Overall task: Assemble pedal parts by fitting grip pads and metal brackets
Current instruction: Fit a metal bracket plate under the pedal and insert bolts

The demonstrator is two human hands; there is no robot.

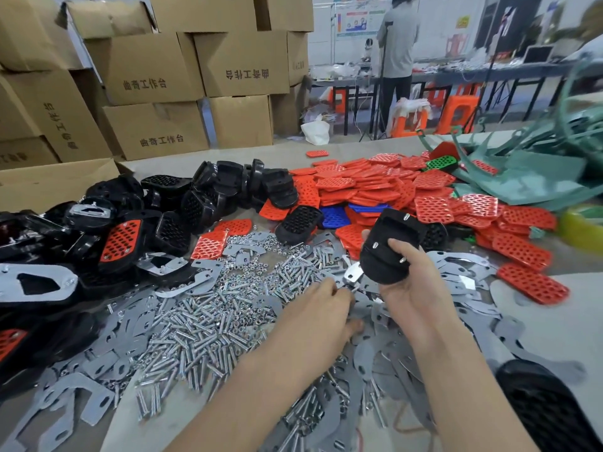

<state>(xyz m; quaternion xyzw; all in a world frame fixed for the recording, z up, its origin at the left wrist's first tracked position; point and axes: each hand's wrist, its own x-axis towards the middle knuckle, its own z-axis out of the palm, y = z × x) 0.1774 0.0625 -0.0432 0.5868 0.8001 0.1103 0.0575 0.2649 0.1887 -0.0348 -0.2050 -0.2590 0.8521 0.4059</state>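
Note:
My right hand (409,288) grips a black pedal body (390,247), held underside up with three bolt ends sticking out of it. My left hand (321,305) reaches into the heap of metal brackets (368,308) just below the pedal, its fingertips pinching a shiny bracket (354,274). Loose bolts and nuts (228,301) cover the table to the left of my hands. Red grip pads (385,184) are piled behind, with a few blue ones (336,216).
Black pedal bodies (202,194) and finished pedals with red pads (122,239) are heaped at the left. Cardboard boxes (153,89) are stacked behind. Green strapping scraps (528,168) lie at the far right. A person stands at a far bench (398,44).

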